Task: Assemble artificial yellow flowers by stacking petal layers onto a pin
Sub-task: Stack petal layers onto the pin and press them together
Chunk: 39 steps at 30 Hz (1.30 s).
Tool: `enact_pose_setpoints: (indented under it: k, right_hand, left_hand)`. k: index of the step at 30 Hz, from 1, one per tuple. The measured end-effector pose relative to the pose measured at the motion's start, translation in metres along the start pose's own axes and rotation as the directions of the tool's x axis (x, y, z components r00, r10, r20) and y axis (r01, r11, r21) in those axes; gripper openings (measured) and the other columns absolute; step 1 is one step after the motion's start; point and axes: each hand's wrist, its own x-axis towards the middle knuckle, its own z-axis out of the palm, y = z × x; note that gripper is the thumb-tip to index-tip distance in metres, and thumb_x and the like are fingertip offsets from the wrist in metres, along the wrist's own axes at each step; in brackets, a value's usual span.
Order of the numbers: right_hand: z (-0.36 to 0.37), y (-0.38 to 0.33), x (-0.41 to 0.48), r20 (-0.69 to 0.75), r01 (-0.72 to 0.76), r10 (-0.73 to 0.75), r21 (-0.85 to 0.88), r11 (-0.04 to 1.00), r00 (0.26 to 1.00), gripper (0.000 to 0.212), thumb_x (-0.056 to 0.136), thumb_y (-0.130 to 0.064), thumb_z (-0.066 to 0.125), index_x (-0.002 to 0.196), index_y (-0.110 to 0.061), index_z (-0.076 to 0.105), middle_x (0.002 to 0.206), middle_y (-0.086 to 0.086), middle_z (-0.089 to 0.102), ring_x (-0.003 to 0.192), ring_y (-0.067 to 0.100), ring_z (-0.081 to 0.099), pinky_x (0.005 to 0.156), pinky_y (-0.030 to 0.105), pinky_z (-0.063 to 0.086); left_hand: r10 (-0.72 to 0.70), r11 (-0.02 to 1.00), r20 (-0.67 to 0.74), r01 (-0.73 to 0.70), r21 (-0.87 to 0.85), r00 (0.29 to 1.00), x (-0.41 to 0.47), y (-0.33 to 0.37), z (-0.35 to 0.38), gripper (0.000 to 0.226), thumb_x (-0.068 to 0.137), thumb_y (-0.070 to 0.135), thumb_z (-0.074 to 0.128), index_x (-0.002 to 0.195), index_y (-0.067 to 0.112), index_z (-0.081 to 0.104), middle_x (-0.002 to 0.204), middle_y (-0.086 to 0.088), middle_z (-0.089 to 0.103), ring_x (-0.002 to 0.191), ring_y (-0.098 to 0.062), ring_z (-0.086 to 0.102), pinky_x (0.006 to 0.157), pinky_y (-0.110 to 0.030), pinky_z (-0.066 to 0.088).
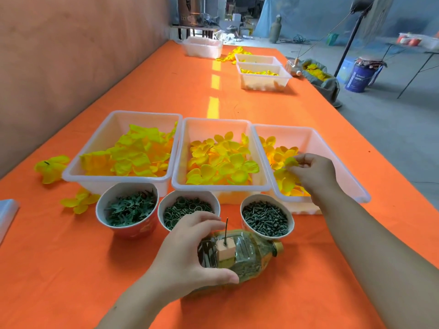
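Thin dark pin is bare so far. Left fingers curl round its clear plastic bottle, right fingers pinch the first yellow fabric petal.

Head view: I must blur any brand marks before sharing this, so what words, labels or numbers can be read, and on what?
None reads clearly.
On the metal urn: dark lettering, too blurred.
On the blue bucket: a white label, print too small.
On the red cup: yellow marks, blurred.
On the bottle held by the left hand: no label shows.
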Motion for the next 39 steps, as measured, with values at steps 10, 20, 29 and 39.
enact_pose_setpoints:
  k: [10, 20, 29, 39]
  right_hand:
    - [0.008, 0.004, -0.008, 0.022, 0.015, -0.015, -0.032, 0.999, 1.0, 0.004, 0.091, -0.006, 0.067, 0.091, -0.01, 0.066, 0.071, 0.004, 0.062, 0.058, 0.02, 0.065, 0.065, 0.038, 0.05]
    - [0.0, -0.018, -0.044, 0.13, 0.016, -0.029, 0.098, 0.995, 0.991, 0.016, 0.088, 0.0, 0.069, 0.086, -0.016, 0.069, 0.079, 0.007, 0.065, 0.074, 0.022, 0.06, 0.066, 0.031, 0.049]
    - [0.015, -0.044, -0.094, 0.266, -0.043, -0.026, 0.249, 0.967, 0.964, 0.007, 0.088, -0.002, 0.07, 0.092, -0.008, 0.067, 0.081, 0.014, 0.072, 0.067, 0.018, 0.071, 0.061, 0.029, 0.059]
    - [0.035, -0.059, -0.137, 0.396, 0.135, -0.224, 0.241, 0.961, 0.89, 0.02, 0.081, -0.006, 0.078, 0.081, -0.025, 0.073, 0.074, -0.008, 0.073, 0.068, 0.009, 0.066, 0.061, 0.023, 0.053]
  left_hand:
    - [0.167, 0.974, -0.056, -0.156, 0.164, 0.984, 0.009, -0.01, 0.015, 0.036, 0.076, 0.052, 0.074, 0.083, 0.016, 0.074, 0.102, 0.009, 0.06, 0.104, -0.018, 0.053, 0.085, -0.04, 0.047]
    - [0.162, 0.976, -0.058, -0.151, 0.159, 0.985, 0.011, -0.008, 0.013, 0.037, 0.069, 0.048, 0.084, 0.086, 0.015, 0.077, 0.1, 0.007, 0.058, 0.104, -0.017, 0.051, 0.087, -0.039, 0.046]
    - [-0.022, 0.986, -0.209, -0.013, -0.166, 0.978, 0.004, 0.006, 0.005, 0.04, 0.065, 0.05, 0.084, 0.1, 0.033, 0.076, 0.109, 0.018, 0.061, 0.117, -0.014, 0.058, 0.091, -0.029, 0.05]
    - [-0.277, 0.804, -0.263, 0.073, -0.59, 0.924, 0.022, 0.041, -0.015, 0.036, 0.071, 0.059, 0.069, 0.087, 0.027, 0.075, 0.086, 0.0, 0.076, 0.087, -0.012, 0.072, 0.071, -0.018, 0.053]
